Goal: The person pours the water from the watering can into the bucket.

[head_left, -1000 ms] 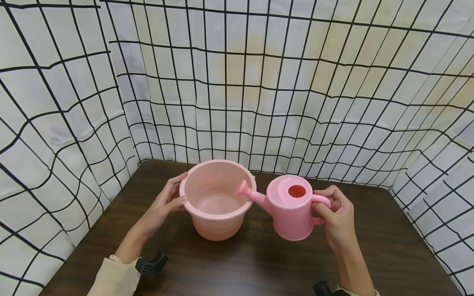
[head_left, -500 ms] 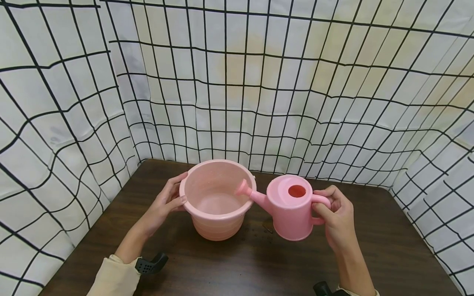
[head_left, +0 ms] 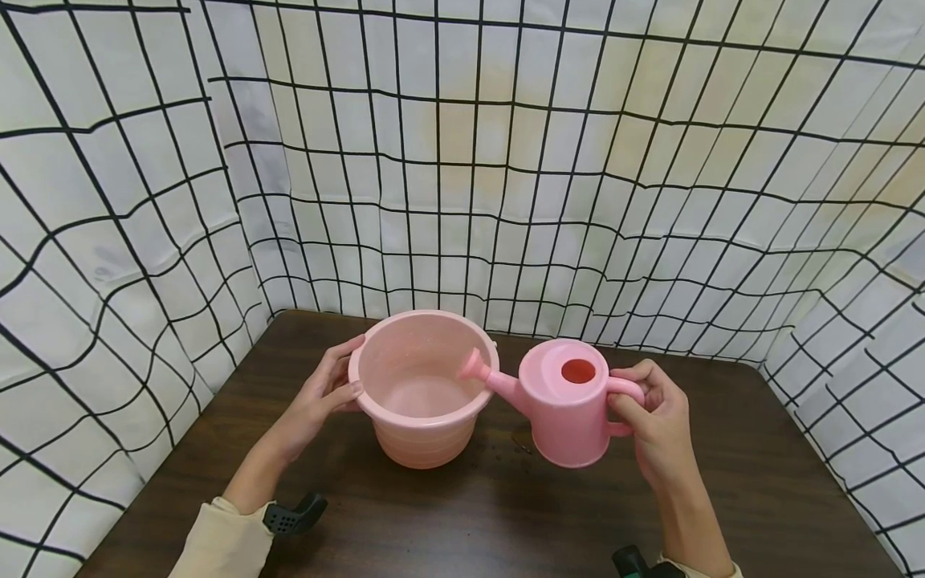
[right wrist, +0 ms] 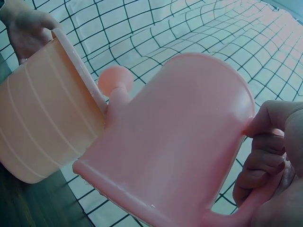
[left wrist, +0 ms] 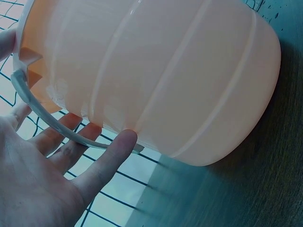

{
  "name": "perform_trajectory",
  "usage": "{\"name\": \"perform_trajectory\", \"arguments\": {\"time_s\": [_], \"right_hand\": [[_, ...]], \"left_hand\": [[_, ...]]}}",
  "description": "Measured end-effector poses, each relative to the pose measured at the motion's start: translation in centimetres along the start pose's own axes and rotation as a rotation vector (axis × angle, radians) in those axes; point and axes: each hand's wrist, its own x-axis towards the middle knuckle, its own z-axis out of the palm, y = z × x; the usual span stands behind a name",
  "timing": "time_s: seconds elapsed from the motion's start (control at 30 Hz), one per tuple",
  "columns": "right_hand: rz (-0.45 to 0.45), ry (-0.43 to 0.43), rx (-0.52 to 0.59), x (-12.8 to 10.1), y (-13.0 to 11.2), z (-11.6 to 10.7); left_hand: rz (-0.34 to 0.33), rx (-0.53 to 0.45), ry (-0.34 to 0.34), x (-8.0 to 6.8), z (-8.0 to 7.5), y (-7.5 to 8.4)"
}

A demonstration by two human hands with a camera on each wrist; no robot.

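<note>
A pale pink plastic bucket (head_left: 422,441) stands on the table, its open mouth tipped toward the head view. My left hand (head_left: 321,393) holds its left side, with the thumb at the rim and the other fingers against the outer wall. In the left wrist view a thin bucket handle (left wrist: 52,118) crosses in front of those fingers. My right hand (head_left: 661,409) grips the handle of a pink watering can (head_left: 571,425) above the table. The can stays almost upright, and its sprinkler head (head_left: 473,365) reaches over the bucket's right rim. In the right wrist view, droplets line the can's bottom edge.
The dark wooden table (head_left: 433,530) carries small wet specks near the bucket. White sheeting behind black wire grid (head_left: 470,185) encloses the table at the back and both sides. Dark devices sit on both wrists, including a left wrist strap (head_left: 295,515).
</note>
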Motion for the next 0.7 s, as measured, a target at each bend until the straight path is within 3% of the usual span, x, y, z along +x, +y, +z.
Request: {"name": "perform_trajectory", "arguments": {"time_s": [0.27, 0.7], "right_hand": [[0.013, -0.085, -0.037, 0.12, 0.0, -0.56], [0.001, -0.053, -0.072, 0.08, 0.19, -0.56]], "left_hand": [[-0.003, -0.005, -0.001, 0.04, 0.01, 0.01], [0.004, -0.011, -0.003, -0.01, -0.04, -0.09]]}}
